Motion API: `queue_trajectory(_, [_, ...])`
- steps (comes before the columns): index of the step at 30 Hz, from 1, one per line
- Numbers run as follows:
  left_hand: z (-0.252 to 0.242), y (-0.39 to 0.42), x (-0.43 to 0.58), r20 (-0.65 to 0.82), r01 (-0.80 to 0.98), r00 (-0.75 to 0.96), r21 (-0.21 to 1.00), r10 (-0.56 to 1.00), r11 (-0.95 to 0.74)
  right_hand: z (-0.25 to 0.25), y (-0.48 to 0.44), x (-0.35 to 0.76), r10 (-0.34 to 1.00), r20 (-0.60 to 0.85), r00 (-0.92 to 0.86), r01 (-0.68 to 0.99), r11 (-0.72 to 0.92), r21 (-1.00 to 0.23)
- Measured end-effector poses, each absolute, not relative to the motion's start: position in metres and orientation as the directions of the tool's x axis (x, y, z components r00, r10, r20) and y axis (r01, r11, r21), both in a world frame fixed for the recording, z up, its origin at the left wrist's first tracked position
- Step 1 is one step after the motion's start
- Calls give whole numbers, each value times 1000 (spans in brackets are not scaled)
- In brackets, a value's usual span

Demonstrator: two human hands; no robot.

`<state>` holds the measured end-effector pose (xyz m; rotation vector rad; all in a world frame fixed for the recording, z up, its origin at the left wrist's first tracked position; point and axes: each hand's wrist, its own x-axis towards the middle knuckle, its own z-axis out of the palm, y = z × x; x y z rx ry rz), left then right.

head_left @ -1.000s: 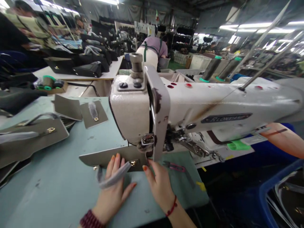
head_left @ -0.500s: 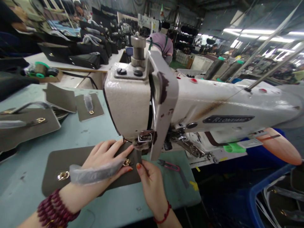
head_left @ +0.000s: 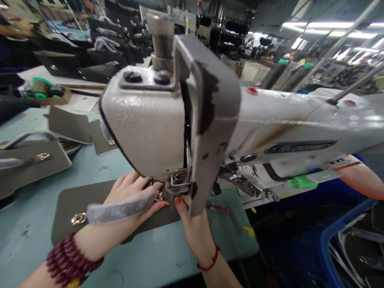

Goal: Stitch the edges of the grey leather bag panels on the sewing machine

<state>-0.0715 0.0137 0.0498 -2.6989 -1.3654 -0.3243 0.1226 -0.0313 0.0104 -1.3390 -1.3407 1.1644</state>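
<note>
A grey-brown leather-like panel [head_left: 69, 200] lies on the table, its right end below the head of a white sewing machine [head_left: 144, 128]. A plastic-wrapped handle [head_left: 120, 210] arches over my left hand [head_left: 123, 190], with gold-coloured fittings [head_left: 78, 218] at its ends. That hand rests on the panel, fingers stretched toward the needle area. At the panel's right edge, my right hand [head_left: 196, 234] has its thumb on top and its other fingers mostly hidden behind the machine's grey bracket [head_left: 210, 116]. The needle and stitching point are hidden.
Thread snips [head_left: 220, 208] lie right of my right hand. More panels [head_left: 33, 160] with handles sit at the table's left. At the lower right stands a blue bin [head_left: 324, 244] holding pieces. Thread cones [head_left: 274, 74] rise behind the machine.
The view has moved closer to the machine. My right hand has shifted up toward the needle area, and its fingertips are now more hidden. My left hand stays on the panel.
</note>
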Motion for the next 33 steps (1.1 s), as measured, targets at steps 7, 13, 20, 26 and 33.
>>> queue_trajectory(7, [40,19,-82,250,799,587,-25,770,-600,10,-41,127,983,-125,-137,-51,-133,-990])
queue_trajectory(13, [40,22,-85,266,784,553,153,789,-601,6,-50,134,967,-169,-190,-209,-208,-956])
queue_trajectory(20, [71,24,-76,147,742,543,375,826,-555,4,-52,135,973,-159,-170,-253,-199,-947])
queue_trajectory(26, [67,21,-73,180,789,456,372,872,-489,6,-48,129,985,-76,-153,-137,-97,-986])
queue_trajectory(33, [66,21,-74,173,803,493,286,853,-522,4,-42,121,992,-79,-100,-33,-83,-996])
